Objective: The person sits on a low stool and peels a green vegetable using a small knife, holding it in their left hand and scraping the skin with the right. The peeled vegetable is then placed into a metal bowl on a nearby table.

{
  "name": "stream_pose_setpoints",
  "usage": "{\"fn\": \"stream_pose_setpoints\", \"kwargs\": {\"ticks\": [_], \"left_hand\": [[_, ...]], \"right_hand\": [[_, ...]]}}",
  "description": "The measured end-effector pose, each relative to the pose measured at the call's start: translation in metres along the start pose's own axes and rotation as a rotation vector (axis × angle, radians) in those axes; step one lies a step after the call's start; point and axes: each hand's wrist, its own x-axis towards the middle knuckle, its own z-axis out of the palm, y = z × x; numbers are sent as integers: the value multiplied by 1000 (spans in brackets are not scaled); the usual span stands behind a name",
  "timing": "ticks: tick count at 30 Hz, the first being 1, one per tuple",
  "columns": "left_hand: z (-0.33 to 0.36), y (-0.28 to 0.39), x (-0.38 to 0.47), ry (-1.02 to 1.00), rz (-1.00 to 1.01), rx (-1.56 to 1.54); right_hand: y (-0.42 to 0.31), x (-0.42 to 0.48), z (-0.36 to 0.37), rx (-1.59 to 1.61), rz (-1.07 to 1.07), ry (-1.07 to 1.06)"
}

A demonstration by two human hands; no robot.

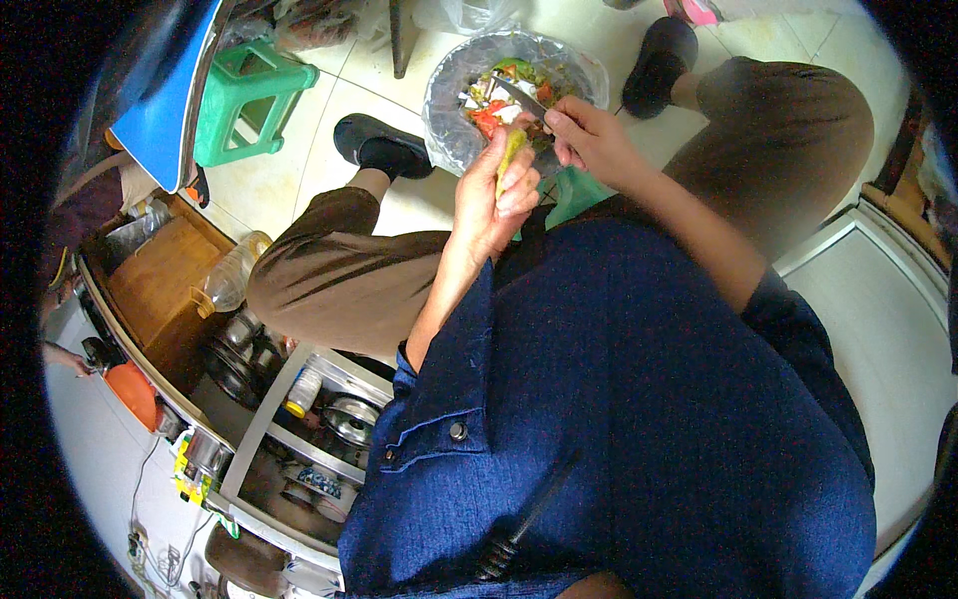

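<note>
My left hand (490, 198) is wrapped around a yellow-green piece of produce (510, 163), probably a vegetable; its exact kind I cannot tell. In my right hand (591, 138) is a knife (522, 97), its blade pointing up and left over a round bin (441, 82) lined with clear plastic. Both hands are over the near rim of this bin. Inside lie mixed food scraps (490, 112), with red, white and green pieces among them. My right fingers hide the knife's handle.
A green plastic stool (251, 97) stands at upper left beside a blue-topped table (168, 105). On my left are a clear plastic bottle (232, 273) and open cabinet shelves (262, 419) with metal pots. Another person's hand (71, 361) is near an orange bowl (133, 397) on the counter.
</note>
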Motion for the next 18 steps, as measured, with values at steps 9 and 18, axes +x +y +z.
{"fn": "stream_pose_setpoints", "kwargs": {"ticks": [9,18], "left_hand": [[0,2,1,-65,148,-119],[-7,5,5,-64,178,-134]], "right_hand": [[-3,-2,-14,36,244,-138],[1,-8,-10,-466,-372,-8]]}}
